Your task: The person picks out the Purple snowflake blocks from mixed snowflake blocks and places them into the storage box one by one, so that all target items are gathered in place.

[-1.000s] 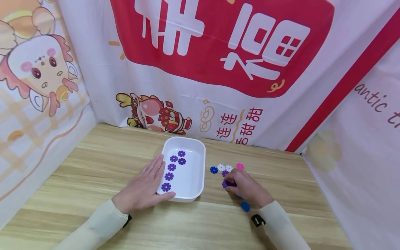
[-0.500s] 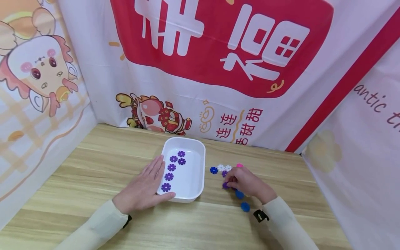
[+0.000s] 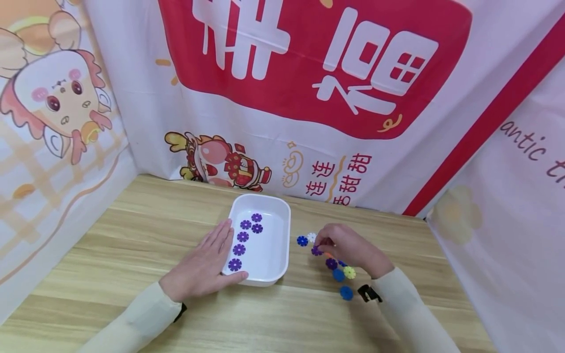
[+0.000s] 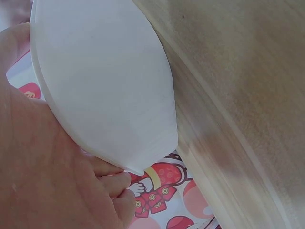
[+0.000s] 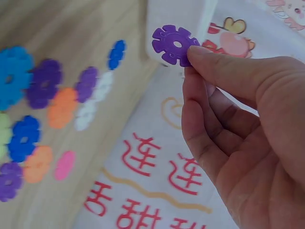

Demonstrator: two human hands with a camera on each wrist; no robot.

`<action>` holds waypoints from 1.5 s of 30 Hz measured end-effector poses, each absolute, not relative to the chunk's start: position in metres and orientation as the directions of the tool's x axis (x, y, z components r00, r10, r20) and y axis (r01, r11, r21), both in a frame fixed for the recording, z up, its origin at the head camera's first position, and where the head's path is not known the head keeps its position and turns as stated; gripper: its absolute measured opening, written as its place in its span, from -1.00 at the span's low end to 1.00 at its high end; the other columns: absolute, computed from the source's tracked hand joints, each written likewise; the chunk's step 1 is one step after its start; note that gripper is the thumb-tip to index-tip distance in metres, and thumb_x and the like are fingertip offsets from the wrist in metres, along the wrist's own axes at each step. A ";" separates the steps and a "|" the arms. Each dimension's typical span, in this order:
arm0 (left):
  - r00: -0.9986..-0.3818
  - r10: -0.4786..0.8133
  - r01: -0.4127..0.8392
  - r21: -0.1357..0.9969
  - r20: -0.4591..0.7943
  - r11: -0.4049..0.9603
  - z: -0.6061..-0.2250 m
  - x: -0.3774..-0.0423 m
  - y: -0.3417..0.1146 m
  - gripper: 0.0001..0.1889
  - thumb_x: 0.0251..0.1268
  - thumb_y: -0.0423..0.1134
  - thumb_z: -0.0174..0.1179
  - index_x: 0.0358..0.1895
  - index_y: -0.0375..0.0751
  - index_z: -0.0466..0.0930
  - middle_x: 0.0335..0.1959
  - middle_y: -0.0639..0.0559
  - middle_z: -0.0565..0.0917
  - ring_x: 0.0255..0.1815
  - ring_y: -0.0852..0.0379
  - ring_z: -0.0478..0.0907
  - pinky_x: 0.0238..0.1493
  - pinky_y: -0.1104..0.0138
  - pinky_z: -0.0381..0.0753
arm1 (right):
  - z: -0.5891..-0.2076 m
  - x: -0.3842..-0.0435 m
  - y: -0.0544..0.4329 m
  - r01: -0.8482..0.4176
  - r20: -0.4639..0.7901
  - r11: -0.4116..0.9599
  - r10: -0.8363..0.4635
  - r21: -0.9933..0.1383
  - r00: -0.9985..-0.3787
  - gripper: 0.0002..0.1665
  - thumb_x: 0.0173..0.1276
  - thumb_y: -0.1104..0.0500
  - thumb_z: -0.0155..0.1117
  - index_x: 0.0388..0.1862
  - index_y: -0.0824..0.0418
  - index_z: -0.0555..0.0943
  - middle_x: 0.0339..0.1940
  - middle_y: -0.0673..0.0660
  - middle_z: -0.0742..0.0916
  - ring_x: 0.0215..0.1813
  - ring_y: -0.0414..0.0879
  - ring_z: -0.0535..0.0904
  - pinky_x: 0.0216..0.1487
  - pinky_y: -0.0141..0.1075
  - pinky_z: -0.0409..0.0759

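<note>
The work looked partway done: six notched purple plastic discs [image 3: 243,237] lay in the white rectangular tray [image 3: 270,245], while three more purple discs [image 5: 44,83] were left on the pale wooden table [image 3: 282,318] among blue [image 3: 346,293], white [image 5: 86,115], orange [image 5: 38,164], yellow [image 3: 349,272] and pink ones [image 5: 65,165]. The right hand [image 3: 348,247] pinched another notched purple disc [image 5: 166,45] by its edge, outside the tray, and the left hand [image 3: 200,264], fingers extended, rested against the rim.

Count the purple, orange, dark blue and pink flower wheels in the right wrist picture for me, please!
Purple wheels: 4, one of them pinched in the right hand
Orange wheels: 2
Dark blue wheels: 2
Pink wheel: 1
Total: 9
</note>
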State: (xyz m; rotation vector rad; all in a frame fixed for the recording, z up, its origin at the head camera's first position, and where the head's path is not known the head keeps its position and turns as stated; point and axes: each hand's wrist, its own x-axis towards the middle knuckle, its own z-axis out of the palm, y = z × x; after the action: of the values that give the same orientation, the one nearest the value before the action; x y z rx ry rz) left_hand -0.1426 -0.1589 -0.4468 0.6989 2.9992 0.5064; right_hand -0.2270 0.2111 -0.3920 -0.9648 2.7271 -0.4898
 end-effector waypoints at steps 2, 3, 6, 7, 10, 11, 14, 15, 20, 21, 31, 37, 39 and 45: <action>-0.899 0.435 0.430 0.314 0.057 0.847 -0.446 -0.142 -0.159 0.19 0.42 0.52 0.00 0.66 -0.51 -0.02 0.76 -0.36 -0.12 0.78 -0.34 -0.12 0.75 -0.16 0.03 | -0.385 -0.228 0.206 -0.581 -0.067 0.721 -0.647 -0.378 -0.760 -0.86 0.43 0.28 0.46 -0.11 0.07 0.79 -0.18 -0.07 0.81 -0.21 -0.31 0.67 -0.12 -0.47 0.76; -0.899 0.435 0.430 0.313 0.059 0.847 -0.446 -0.142 -0.159 0.19 0.42 0.52 0.00 0.66 -0.51 -0.02 0.76 -0.36 -0.12 0.78 -0.34 -0.12 0.75 -0.16 0.03 | -0.381 -0.228 0.204 -0.586 -0.058 0.715 -0.651 -0.381 -0.757 -0.86 0.43 0.28 0.46 -0.10 0.08 0.80 -0.19 -0.06 0.81 -0.21 -0.30 0.66 -0.13 -0.48 0.74; -0.898 0.436 0.433 0.309 0.062 0.847 -0.446 -0.142 -0.158 0.18 0.43 0.51 0.01 0.66 -0.51 -0.02 0.75 -0.37 -0.11 0.77 -0.35 -0.11 0.75 -0.16 0.03 | -0.371 -0.230 0.196 -0.604 -0.034 0.701 -0.663 -0.378 -0.748 -0.86 0.44 0.29 0.44 -0.10 0.10 0.80 -0.19 -0.03 0.82 -0.22 -0.29 0.67 -0.15 -0.49 0.73; -0.897 0.437 0.434 0.308 0.063 0.847 -0.446 -0.143 -0.158 0.18 0.43 0.51 0.01 0.65 -0.52 -0.01 0.75 -0.38 -0.10 0.77 -0.35 -0.11 0.74 -0.16 0.04 | -0.367 -0.231 0.193 -0.612 -0.027 0.697 -0.668 -0.373 -0.744 -0.86 0.43 0.30 0.44 -0.10 0.10 0.81 -0.18 -0.02 0.82 -0.21 -0.29 0.68 -0.15 -0.48 0.74; -0.897 0.438 0.435 0.307 0.063 0.847 -0.446 -0.143 -0.158 0.18 0.43 0.51 0.01 0.65 -0.52 -0.02 0.75 -0.38 -0.10 0.77 -0.36 -0.12 0.74 -0.16 0.04 | -0.359 -0.233 0.182 -0.618 -0.019 0.695 -0.670 -0.367 -0.742 -0.85 0.44 0.28 0.45 -0.09 0.07 0.81 -0.17 -0.05 0.83 -0.19 -0.28 0.69 -0.11 -0.44 0.77; -0.897 0.438 0.434 0.307 0.062 0.847 -0.446 -0.143 -0.158 0.18 0.43 0.51 0.01 0.66 -0.52 -0.02 0.75 -0.38 -0.11 0.77 -0.36 -0.12 0.74 -0.17 0.04 | -0.357 -0.233 0.179 -0.620 -0.017 0.694 -0.671 -0.365 -0.741 -0.85 0.44 0.27 0.45 -0.09 0.06 0.81 -0.17 -0.06 0.82 -0.18 -0.28 0.69 -0.10 -0.43 0.78; -0.896 0.439 0.437 0.307 0.067 0.845 -0.447 -0.144 -0.158 0.19 0.42 0.52 0.01 0.66 -0.51 -0.02 0.75 -0.38 -0.11 0.77 -0.36 -0.12 0.74 -0.17 0.04 | -0.355 -0.235 0.168 -0.633 -0.007 0.690 -0.678 -0.352 -0.735 -0.84 0.43 0.25 0.47 -0.08 0.02 0.82 -0.15 -0.09 0.83 -0.17 -0.29 0.71 -0.08 -0.43 0.79; -0.895 0.440 0.439 0.307 0.069 0.844 -0.447 -0.144 -0.158 0.19 0.42 0.52 0.01 0.66 -0.52 -0.03 0.75 -0.38 -0.11 0.77 -0.36 -0.12 0.74 -0.17 0.04 | -0.355 -0.235 0.163 -0.641 -0.001 0.686 -0.683 -0.345 -0.730 -0.84 0.43 0.23 0.47 -0.07 0.02 0.82 -0.15 -0.09 0.83 -0.16 -0.29 0.71 -0.08 -0.44 0.78; -0.895 0.439 0.440 0.305 0.074 0.845 -0.448 -0.145 -0.159 0.20 0.41 0.53 0.00 0.66 -0.52 -0.04 0.75 -0.38 -0.12 0.77 -0.36 -0.11 0.74 -0.17 0.05 | -0.357 -0.240 0.138 -0.687 0.030 0.635 -0.726 -0.353 -0.687 -0.85 0.44 0.23 0.46 -0.06 0.07 0.82 -0.11 -0.05 0.84 -0.14 -0.27 0.71 -0.08 -0.49 0.76; -0.897 0.437 0.435 0.307 0.068 0.846 -0.448 -0.144 -0.158 0.20 0.41 0.54 0.00 0.66 -0.51 -0.05 0.76 -0.37 -0.13 0.78 -0.35 -0.12 0.74 -0.17 0.04 | -0.358 -0.241 0.133 -0.691 0.033 0.626 -0.732 -0.363 -0.681 -0.85 0.45 0.23 0.45 -0.06 0.07 0.82 -0.11 -0.05 0.84 -0.14 -0.28 0.71 -0.08 -0.50 0.75; -0.900 0.432 0.427 0.293 0.050 0.856 -0.448 -0.146 -0.157 0.22 0.40 0.57 -0.04 0.67 -0.48 -0.07 0.76 -0.35 -0.14 0.78 -0.33 -0.14 0.75 -0.14 0.03 | -0.363 -0.260 0.089 -0.629 -0.026 0.632 -0.714 -0.453 -0.699 -0.84 0.52 0.17 0.38 -0.02 0.11 0.82 -0.14 -0.05 0.85 -0.12 -0.28 0.74 -0.01 -0.45 0.76; -0.902 0.429 0.421 0.299 0.042 0.856 -0.447 -0.145 -0.157 0.21 0.40 0.56 -0.03 0.67 -0.48 -0.07 0.76 -0.36 -0.15 0.78 -0.33 -0.14 0.75 -0.16 0.03 | -0.371 -0.278 0.073 -0.554 -0.173 0.694 -0.682 -0.461 -0.711 -0.90 0.52 0.17 0.38 -0.11 0.06 0.82 -0.20 -0.07 0.84 -0.15 -0.27 0.72 -0.01 -0.42 0.73; -0.900 0.432 0.426 0.298 0.049 0.854 -0.447 -0.145 -0.158 0.21 0.41 0.55 -0.02 0.66 -0.50 -0.05 0.75 -0.38 -0.13 0.78 -0.35 -0.13 0.74 -0.17 0.04 | -0.372 -0.283 0.067 -0.530 -0.226 0.718 -0.666 -0.451 -0.711 -0.91 0.51 0.17 0.39 -0.15 0.06 0.82 -0.23 -0.06 0.83 -0.16 -0.23 0.71 -0.01 -0.38 0.72; -0.900 0.433 0.425 0.288 0.039 0.858 -0.447 -0.145 -0.157 0.21 0.40 0.56 -0.03 0.67 -0.47 -0.07 0.76 -0.35 -0.14 0.79 -0.32 -0.14 0.75 -0.15 0.03 | -0.374 -0.296 0.053 -0.463 -0.366 0.802 -0.589 -0.377 -0.721 -0.90 0.50 0.13 0.41 -0.24 0.01 0.82 -0.28 -0.08 0.80 -0.15 -0.16 0.66 -0.02 -0.30 0.66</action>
State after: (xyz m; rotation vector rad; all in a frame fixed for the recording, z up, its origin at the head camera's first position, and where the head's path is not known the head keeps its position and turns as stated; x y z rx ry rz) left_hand -0.1452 -0.1575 -0.4470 0.6937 3.0017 0.4553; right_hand -0.2963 0.0527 -0.3743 -0.7840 2.5129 -0.3574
